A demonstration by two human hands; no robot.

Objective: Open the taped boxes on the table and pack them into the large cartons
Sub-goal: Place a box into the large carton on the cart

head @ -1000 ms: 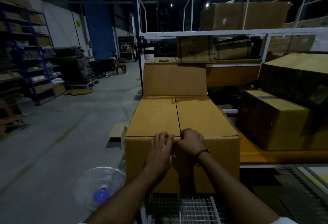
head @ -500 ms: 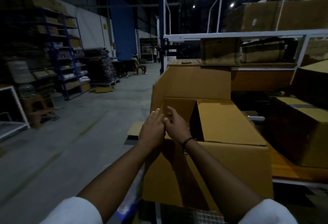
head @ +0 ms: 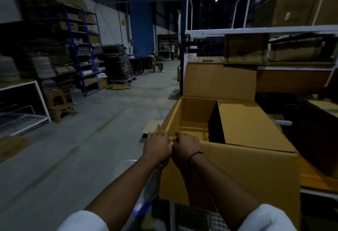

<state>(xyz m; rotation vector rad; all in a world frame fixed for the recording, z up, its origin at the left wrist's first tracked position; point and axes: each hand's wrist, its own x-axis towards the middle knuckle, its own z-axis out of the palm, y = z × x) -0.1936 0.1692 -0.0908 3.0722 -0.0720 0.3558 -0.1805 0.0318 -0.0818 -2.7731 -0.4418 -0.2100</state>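
Observation:
A large brown carton (head: 247,172) stands in front of me at the table's left end. Its left top flap is folded down out of sight, and the open half shows the inside floor. The right top flap (head: 248,123) still lies over the other half, and the far flap (head: 219,80) stands upright. My left hand (head: 158,145) and my right hand (head: 186,144) sit side by side on the near left corner of the carton's rim, fingers curled over the edge. A dark band circles my right wrist.
More brown boxes (head: 316,130) crowd the wooden table to the right and the white rack shelf (head: 247,48) above. A wire basket (head: 197,218) sits below the carton. A white fan (head: 124,166) stands on the floor at left. Shelving (head: 80,48) and cardboard stacks line the far wall.
The carton's top went from closed to half open. My hands lifted the left flap, pushed it outward and down, and now rest together on the near left rim. My view swung right.

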